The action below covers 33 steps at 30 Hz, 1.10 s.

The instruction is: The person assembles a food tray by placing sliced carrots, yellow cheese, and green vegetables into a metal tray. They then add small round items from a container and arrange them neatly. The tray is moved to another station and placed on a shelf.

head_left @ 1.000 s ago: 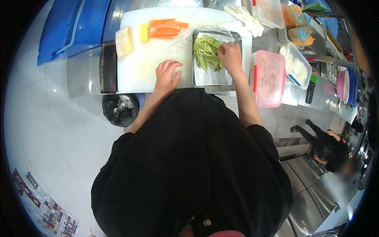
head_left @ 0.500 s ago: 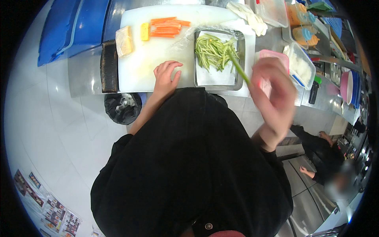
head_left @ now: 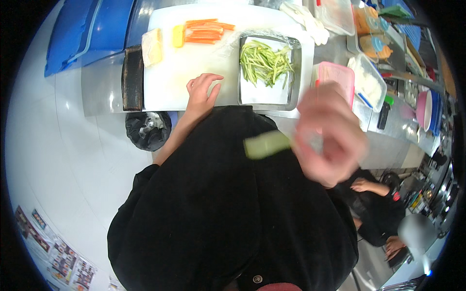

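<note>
My right hand (head_left: 332, 136) is raised in front of my body, blurred by motion, with fingers closed on one end of a pale green cucumber strip (head_left: 266, 145). The strip points left across my black top. My left hand (head_left: 201, 94) rests at the near edge of the white cutting board (head_left: 167, 87), fingers loosely bent, thumb apart, nothing in it. To its right, a metal tray (head_left: 296, 72) lined with white paper holds a heap of cucumber strips (head_left: 262, 63). Orange sticks (head_left: 203, 32), a yellow block (head_left: 178, 36) and a pale wrapped-looking block (head_left: 152, 47) lie on the board.
Right of the tray stand a pink-lidded container (head_left: 337, 75), a tub of white food (head_left: 368, 80) and squeeze bottles (head_left: 376, 43). A knife with a black handle (head_left: 383, 116) lies beyond. A lined bin (head_left: 148, 131) is below the counter; another person (head_left: 378, 208) is at right.
My right hand has come down toward my body from beside the tray, and the cucumber strip has swung away from the heap. My left hand has hardly moved. The other person has shifted.
</note>
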### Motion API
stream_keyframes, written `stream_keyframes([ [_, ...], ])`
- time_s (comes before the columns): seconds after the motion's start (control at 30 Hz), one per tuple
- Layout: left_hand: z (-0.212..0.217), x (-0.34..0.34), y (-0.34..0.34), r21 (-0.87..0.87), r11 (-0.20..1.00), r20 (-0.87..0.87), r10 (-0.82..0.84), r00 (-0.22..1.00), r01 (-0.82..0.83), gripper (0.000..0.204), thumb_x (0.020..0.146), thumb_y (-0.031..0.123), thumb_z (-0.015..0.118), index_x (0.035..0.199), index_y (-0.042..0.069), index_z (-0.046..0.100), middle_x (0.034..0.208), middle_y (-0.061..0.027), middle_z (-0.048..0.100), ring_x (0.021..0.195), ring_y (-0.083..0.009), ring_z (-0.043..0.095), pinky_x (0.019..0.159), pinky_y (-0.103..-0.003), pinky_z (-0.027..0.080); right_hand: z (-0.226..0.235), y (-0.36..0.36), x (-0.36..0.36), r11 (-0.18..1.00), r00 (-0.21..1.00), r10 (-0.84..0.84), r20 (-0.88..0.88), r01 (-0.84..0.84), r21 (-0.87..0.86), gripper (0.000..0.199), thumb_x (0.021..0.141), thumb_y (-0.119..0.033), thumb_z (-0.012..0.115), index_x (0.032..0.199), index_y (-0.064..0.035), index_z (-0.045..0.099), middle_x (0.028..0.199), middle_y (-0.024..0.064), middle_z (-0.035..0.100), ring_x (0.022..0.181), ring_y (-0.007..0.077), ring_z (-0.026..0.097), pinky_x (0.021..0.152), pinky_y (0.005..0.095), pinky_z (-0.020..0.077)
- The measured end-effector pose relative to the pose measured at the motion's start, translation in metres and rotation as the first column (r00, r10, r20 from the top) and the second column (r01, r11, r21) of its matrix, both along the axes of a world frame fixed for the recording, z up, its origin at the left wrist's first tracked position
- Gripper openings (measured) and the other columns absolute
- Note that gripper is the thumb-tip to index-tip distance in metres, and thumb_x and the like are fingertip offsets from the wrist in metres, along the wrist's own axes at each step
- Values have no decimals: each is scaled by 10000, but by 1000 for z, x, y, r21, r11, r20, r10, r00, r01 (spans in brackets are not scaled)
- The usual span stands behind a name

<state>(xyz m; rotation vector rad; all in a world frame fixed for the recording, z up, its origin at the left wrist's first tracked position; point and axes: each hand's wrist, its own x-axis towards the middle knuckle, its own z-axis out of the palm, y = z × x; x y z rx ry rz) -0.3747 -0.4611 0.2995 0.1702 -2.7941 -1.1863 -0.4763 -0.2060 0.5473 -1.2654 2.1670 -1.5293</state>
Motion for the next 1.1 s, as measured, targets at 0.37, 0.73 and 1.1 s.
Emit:
stream_keyframes([
  [0.37, 1, 11, 2, -132, 990, -77, -48, 996, 38, 182, 861, 220, 685, 1031, 164, 650, 994, -5, 620, 999, -164, 562, 997, -439, 254, -212, 34, -21, 708, 812, -583, -33, 527, 470, 169, 813, -121, 671, 917, 11, 669, 843, 188, 671, 812, 371, 653, 733, 440, 517],
  [0.73, -8, -39, 45, -152, 987, 98, -38, 994, 53, 735, 773, 258, 767, 1332, 19, 353, 1198, -210, 471, 1065, -367, 533, 992, -483, 349, -251, 43, 18, 298, 527, -671, -522, 836, 461, 291, 786, -206, 678, 919, 38, 592, 895, 212, 622, 876, 391, 624, 784, 485, 510],
  [1.1, -10, -32, 26, 306, 941, 343, -253, 905, 147, 653, 889, 238, 639, 1348, -22, 255, 1112, -281, 582, 960, -390, 618, 818, -441, 491, -261, 57, 51, 715, 249, -674, 696, 460, 527, 232, 894, -169, 605, 977, 47, 628, 731, 104, 662, 532, 185, 635, 439, 285, 487],
])
